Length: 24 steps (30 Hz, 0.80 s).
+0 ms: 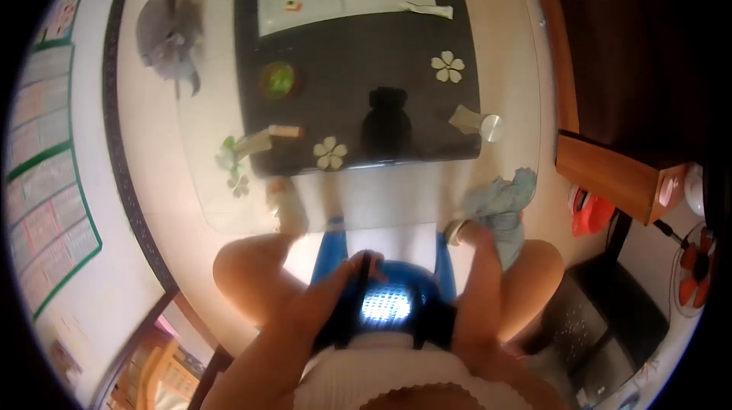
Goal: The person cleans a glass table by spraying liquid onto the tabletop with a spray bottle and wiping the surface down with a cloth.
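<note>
My left hand (364, 264) is in front of my body, above a blue stool (415, 271). Its blurred fingers curl round something dark and narrow that I cannot make out. My right hand (477, 236) is near the table's front edge, closed on a crumpled grey-green cloth (499, 203), which hides most of its fingers. Part of the cloth hangs down beside my right knee. A bright light patch (386, 305) shows between my arms, close to my body.
Beyond my hands is a glass-topped table (374, 196) with a dark panel and flower shapes. On it are a grey cap-like item (169, 35), a green-filled bowl (278, 81) and a round silver lid (492, 128). A wooden drawer (610, 174) stands at right.
</note>
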### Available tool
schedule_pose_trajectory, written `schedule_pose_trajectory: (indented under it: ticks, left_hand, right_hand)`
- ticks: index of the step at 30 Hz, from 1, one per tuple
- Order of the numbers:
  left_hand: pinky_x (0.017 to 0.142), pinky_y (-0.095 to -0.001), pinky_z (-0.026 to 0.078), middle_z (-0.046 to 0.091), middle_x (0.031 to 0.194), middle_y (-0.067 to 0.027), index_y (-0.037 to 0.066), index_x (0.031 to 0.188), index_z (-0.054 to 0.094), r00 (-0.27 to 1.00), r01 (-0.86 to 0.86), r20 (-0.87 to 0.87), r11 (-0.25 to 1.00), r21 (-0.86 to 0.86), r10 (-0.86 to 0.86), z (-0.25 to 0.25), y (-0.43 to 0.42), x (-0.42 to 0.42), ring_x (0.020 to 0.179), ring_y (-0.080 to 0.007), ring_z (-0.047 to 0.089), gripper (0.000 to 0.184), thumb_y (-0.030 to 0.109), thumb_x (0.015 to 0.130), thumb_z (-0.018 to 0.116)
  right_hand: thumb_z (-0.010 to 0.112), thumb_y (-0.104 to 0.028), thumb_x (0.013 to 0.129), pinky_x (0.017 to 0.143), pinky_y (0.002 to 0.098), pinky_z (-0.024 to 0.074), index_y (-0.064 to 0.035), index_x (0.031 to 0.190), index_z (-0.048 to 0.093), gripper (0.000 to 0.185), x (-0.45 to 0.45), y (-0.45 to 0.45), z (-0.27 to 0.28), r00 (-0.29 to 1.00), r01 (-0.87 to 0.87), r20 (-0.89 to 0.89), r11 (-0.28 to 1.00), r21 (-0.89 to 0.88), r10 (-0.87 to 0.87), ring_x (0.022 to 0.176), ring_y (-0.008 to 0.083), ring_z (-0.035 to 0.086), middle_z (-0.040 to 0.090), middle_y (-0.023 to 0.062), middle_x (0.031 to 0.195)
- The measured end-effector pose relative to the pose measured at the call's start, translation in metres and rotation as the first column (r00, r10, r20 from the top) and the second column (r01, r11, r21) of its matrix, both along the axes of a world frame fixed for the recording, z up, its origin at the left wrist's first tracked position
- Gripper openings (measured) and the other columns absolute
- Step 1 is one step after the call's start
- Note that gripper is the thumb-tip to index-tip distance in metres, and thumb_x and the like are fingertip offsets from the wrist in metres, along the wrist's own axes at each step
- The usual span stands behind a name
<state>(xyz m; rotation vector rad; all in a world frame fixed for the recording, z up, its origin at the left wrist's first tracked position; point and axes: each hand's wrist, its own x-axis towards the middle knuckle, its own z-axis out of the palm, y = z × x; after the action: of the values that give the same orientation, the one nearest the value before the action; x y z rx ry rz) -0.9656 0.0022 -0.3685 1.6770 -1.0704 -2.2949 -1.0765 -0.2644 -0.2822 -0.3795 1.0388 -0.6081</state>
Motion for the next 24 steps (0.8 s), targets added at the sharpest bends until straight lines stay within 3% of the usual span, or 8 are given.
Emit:
schedule_pose_trajectory:
  ticks: [6, 10, 11, 15, 18, 19, 21, 24]
  left_hand:
    - [0.080, -0.0387, 0.046, 0.065, 0.098, -0.0170, 0.004, 0.092, 0.066, 0.874, 0.476, -0.024, 0.864, -0.163, -0.485, -0.016, -0.030, 0.016, 0.089, -0.0275, 0.061, 0.056, 0.055, 0.069, 0.068]
    - [0.086, -0.0396, 0.045, 0.064, 0.103, -0.0161, 0.009, 0.102, 0.065, 0.966, 0.229, 0.200, 0.901, -0.369, -0.164, -0.053, 0.010, 0.035, 0.098, -0.0291, 0.061, 0.039, 0.041, 0.080, 0.061]
    - [0.086, -0.0407, 0.045, 0.064, 0.102, -0.0152, 0.011, 0.101, 0.066, 0.901, 0.302, 0.373, 0.936, -0.178, -0.220, 0.014, -0.009, 0.046, 0.098, -0.0317, 0.060, 0.029, 0.031, 0.082, 0.057]
    - [0.080, -0.0429, 0.048, 0.065, 0.091, -0.0177, 0.003, 0.085, 0.063, 0.660, 0.051, 0.702, 0.917, -0.397, 0.267, 0.103, -0.002, 0.089, 0.087, -0.0342, 0.062, 0.021, 0.017, 0.083, 0.048]
    - [0.072, -0.0353, 0.049, 0.065, 0.083, -0.0109, 0.002, 0.085, 0.062, 0.390, -0.561, 0.129, 0.346, -0.752, 0.912, 0.135, 0.016, 0.118, 0.077, -0.0239, 0.062, 0.019, 0.018, 0.085, 0.052]
    - [0.069, -0.0319, 0.048, 0.064, 0.081, -0.0078, 0.002, 0.087, 0.062, 0.134, -0.722, -0.121, 0.013, -0.692, 0.984, 0.153, 0.019, 0.125, 0.075, -0.0196, 0.061, 0.019, 0.019, 0.085, 0.054]
    - [0.068, -0.0266, 0.047, 0.062, 0.084, -0.0043, 0.001, 0.093, 0.063, -0.212, -0.716, -0.246, -0.322, -0.620, 0.946, 0.182, 0.029, 0.147, 0.075, -0.0137, 0.058, 0.020, 0.018, 0.087, 0.056]
    - [0.085, -0.0278, 0.044, 0.063, 0.106, -0.0105, -0.001, 0.112, 0.060, -0.427, -0.476, -0.123, -0.339, -0.811, 0.896, 0.167, 0.064, 0.220, 0.098, -0.0176, 0.057, 0.028, 0.011, 0.087, 0.055]
  right_hand:
    - [0.052, -0.025, 0.084, 0.081, 0.0368, 0.0460, -0.0041, 0.102, 0.062, 0.029, 0.069, 0.069, 0.004, 0.979, -0.107, 0.174, 0.994, -0.018, 0.109, 0.091, 0.0253, 0.056, 0.060, 0.0096, 0.098]
    - [0.052, -0.025, 0.084, 0.081, 0.0370, 0.0459, -0.0041, 0.102, 0.062, 0.029, 0.090, 0.099, 0.016, 0.961, -0.122, 0.247, 0.992, -0.033, 0.127, 0.092, 0.0255, 0.055, 0.060, 0.0097, 0.098]
    - [0.052, -0.025, 0.084, 0.081, 0.0371, 0.0459, -0.0042, 0.102, 0.062, 0.029, 0.083, 0.095, 0.021, 0.961, -0.102, 0.253, 0.993, -0.057, 0.113, 0.092, 0.0256, 0.055, 0.060, 0.0097, 0.098]
    - [0.053, -0.025, 0.084, 0.081, 0.0373, 0.0459, -0.0042, 0.103, 0.062, 0.029, 0.045, 0.055, 0.047, 0.943, 0.077, 0.331, 0.983, -0.168, -0.017, 0.092, 0.0259, 0.055, 0.060, 0.0098, 0.099]
    - [0.053, -0.025, 0.084, 0.082, 0.0375, 0.0459, -0.0043, 0.103, 0.062, 0.030, 0.008, 0.025, 0.069, 0.911, 0.234, 0.390, 0.947, -0.220, -0.134, 0.093, 0.0261, 0.055, 0.060, 0.0098, 0.099]
    - [0.053, -0.025, 0.084, 0.082, 0.0375, 0.0458, -0.0043, 0.103, 0.062, 0.030, 0.000, 0.018, 0.075, 0.898, 0.285, 0.405, 0.930, -0.233, -0.173, 0.093, 0.0261, 0.055, 0.060, 0.0099, 0.099]
    - [0.053, -0.025, 0.084, 0.082, 0.0376, 0.0458, -0.0043, 0.104, 0.062, 0.030, -0.017, 0.007, 0.085, 0.875, 0.395, 0.403, 0.877, -0.272, -0.269, 0.093, 0.0263, 0.055, 0.060, 0.0099, 0.099]
    - [0.053, -0.025, 0.084, 0.082, 0.0378, 0.0458, -0.0043, 0.104, 0.062, 0.030, -0.026, -0.008, 0.091, 0.874, 0.485, 0.270, 0.726, -0.487, -0.403, 0.093, 0.0265, 0.055, 0.060, 0.0100, 0.100]
